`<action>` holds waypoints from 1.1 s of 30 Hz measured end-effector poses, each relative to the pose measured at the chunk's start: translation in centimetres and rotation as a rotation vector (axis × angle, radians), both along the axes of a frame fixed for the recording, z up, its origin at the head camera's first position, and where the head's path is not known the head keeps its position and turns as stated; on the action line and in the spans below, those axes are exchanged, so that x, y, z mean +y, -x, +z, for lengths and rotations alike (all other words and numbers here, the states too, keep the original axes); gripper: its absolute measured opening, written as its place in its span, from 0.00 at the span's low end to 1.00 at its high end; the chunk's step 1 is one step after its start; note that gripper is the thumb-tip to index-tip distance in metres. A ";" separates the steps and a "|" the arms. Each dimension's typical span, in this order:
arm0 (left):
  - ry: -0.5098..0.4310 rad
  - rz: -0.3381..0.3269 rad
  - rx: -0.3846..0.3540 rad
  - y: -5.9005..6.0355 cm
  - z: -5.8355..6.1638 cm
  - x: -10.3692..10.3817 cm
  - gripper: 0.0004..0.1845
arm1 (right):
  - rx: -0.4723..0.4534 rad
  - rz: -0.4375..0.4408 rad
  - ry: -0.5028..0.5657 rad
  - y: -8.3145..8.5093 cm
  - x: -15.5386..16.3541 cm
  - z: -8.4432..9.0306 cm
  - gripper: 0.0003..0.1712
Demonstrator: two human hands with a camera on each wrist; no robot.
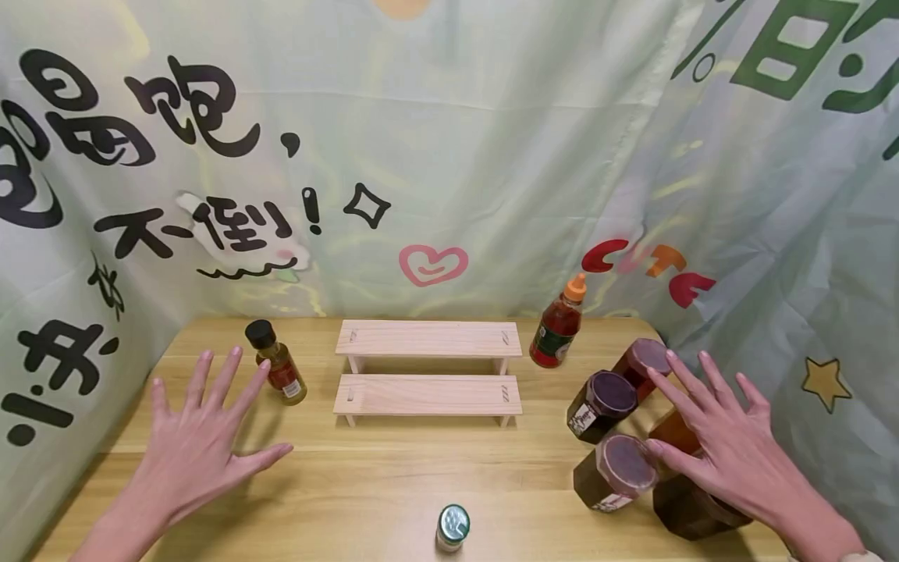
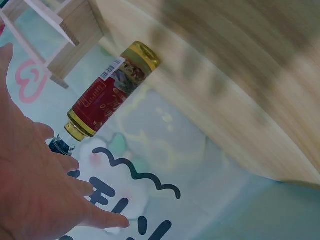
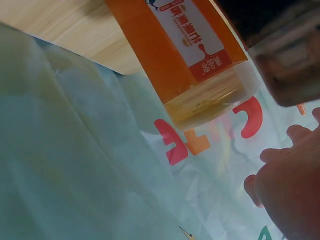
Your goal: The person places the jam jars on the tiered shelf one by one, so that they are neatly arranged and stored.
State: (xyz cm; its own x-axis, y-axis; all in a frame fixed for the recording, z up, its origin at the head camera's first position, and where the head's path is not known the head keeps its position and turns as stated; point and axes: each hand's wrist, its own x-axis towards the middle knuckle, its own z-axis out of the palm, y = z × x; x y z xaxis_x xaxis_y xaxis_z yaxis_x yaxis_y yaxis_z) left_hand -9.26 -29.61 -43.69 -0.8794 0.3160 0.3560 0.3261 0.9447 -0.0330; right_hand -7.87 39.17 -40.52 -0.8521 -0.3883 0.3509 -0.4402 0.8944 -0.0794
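Wooden two-step rack (image 1: pixel 428 373) stands bare; the left hand (image 1: pixel 200 445), fingers spread, hovers near the small sauce bottle (image 1: pixel 278 363), the right hand (image 1: pixel 723 441), also spread, over dark jars (image 1: pixel 618 468). Sorting seems unbegun; gripping comes next.

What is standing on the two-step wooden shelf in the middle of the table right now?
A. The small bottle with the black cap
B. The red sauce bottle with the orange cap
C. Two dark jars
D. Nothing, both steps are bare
D. In the head view both steps of the wooden shelf are bare; the red sauce bottle stands on the table to its right, the black-capped bottle to its left, and the dark jars sit by the right hand.
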 end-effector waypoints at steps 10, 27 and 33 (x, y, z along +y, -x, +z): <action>-0.043 0.032 -0.053 -0.5 0.6 -0.3 0.66 | 0.028 0.025 0.066 0.5 -0.4 0.8 0.59; -0.169 0.006 -0.102 -1.0 0.4 2.2 0.63 | -0.046 -0.131 0.204 -2.9 1.4 0.6 0.59; -0.221 -0.063 -0.120 -0.5 -0.2 3.9 0.62 | -0.108 -0.295 0.253 -5.4 2.3 -0.4 0.52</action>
